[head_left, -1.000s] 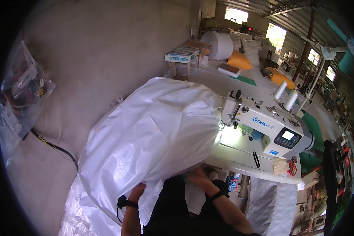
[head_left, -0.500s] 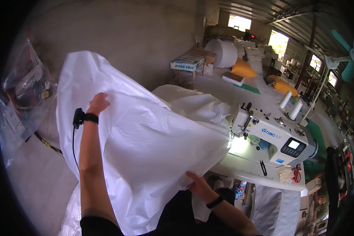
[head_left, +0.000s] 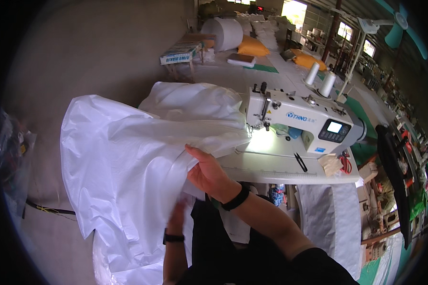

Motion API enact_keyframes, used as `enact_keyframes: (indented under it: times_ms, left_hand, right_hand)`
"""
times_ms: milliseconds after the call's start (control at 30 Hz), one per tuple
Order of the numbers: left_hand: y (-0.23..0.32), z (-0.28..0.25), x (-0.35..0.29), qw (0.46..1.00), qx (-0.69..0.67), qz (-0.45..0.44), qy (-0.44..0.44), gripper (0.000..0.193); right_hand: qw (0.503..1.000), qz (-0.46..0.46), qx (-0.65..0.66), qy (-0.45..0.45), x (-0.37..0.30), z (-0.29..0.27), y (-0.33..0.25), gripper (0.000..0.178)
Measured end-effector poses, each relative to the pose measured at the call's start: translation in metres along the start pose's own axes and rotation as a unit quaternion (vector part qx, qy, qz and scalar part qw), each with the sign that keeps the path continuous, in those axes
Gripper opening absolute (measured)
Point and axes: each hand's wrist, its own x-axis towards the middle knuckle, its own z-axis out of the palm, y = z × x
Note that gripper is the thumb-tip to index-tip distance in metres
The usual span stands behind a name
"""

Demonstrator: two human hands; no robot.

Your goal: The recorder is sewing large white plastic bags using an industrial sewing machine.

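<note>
A large, glossy white fabric sheet [head_left: 123, 156] spreads from the left across to the sewing machine [head_left: 299, 118], where its edge lies by the lit needle area. My right hand [head_left: 209, 175], with a black wristband, pinches the sheet's near edge, left of the machine and above my lap. Lower down, my left hand [head_left: 177, 216] is beside the hanging part of the sheet. Motion smears its fingers, so its grip cannot be made out. Folds of the sheet hang toward the floor on the left.
Black thread snips [head_left: 300, 162], a beige scrap [head_left: 330, 164] and red-handled scissors [head_left: 346, 165] lie on the machine table [head_left: 271, 175]. Two white thread cones [head_left: 327, 84] stand behind the machine. A small bench [head_left: 178, 59] and a big white roll [head_left: 223, 34] are farther back.
My left hand has come down from high on the sheet to beside my lap. My right hand has moved left and up along the edge. The sheet's raised left part has sunk; the view has shifted.
</note>
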Motion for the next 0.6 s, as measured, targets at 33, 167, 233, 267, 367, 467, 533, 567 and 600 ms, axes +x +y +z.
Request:
enact_keyframes:
  times_ms: [33, 167, 233, 267, 367, 467, 533, 567, 600]
  left_hand:
    - [0.017, -0.033, 0.017, 0.974, 0.182, 0.091, 0.099, 0.043]
    - [0.130, -0.116, 0.069, 0.779, 0.487, 0.304, 0.251, 0.043]
    - [0.194, -0.125, 0.094, 0.707, 0.548, 0.364, 0.259, 0.043]
    - [0.224, -0.125, 0.106, 0.679, 0.574, 0.379, 0.258, 0.043]
    - [0.290, -0.121, 0.134, 0.624, 0.638, 0.384, 0.239, 0.043]
    - [0.327, -0.121, 0.149, 0.590, 0.685, 0.365, 0.222, 0.043]
    - [0.337, -0.126, 0.155, 0.568, 0.713, 0.353, 0.209, 0.043]
    - [0.338, -0.130, 0.158, 0.558, 0.726, 0.345, 0.204, 0.043]
    - [0.336, -0.136, 0.161, 0.548, 0.738, 0.339, 0.200, 0.043]
  right_hand:
    - [0.999, 0.006, -0.004, 0.045, -0.007, -0.004, 0.001, 0.029]
    - [0.852, 0.111, -0.504, 0.088, -0.054, -0.051, 0.017, 0.057]
    - [0.799, 0.260, -0.531, 0.110, -0.073, -0.085, 0.026, 0.071]
    - [0.811, 0.257, -0.517, 0.091, -0.077, -0.103, 0.029, 0.071]
    - [0.699, 0.293, -0.637, 0.140, -0.077, -0.145, 0.035, 0.077]
    - [0.578, -0.117, -0.782, 0.201, -0.058, -0.162, 0.032, 0.064]
    - [0.672, -0.028, -0.716, 0.187, -0.044, -0.158, 0.033, 0.053]
    - [0.753, 0.138, -0.614, 0.193, -0.039, -0.152, 0.034, 0.055]
    - [0.773, 0.192, -0.593, 0.122, -0.038, -0.144, 0.048, 0.054]
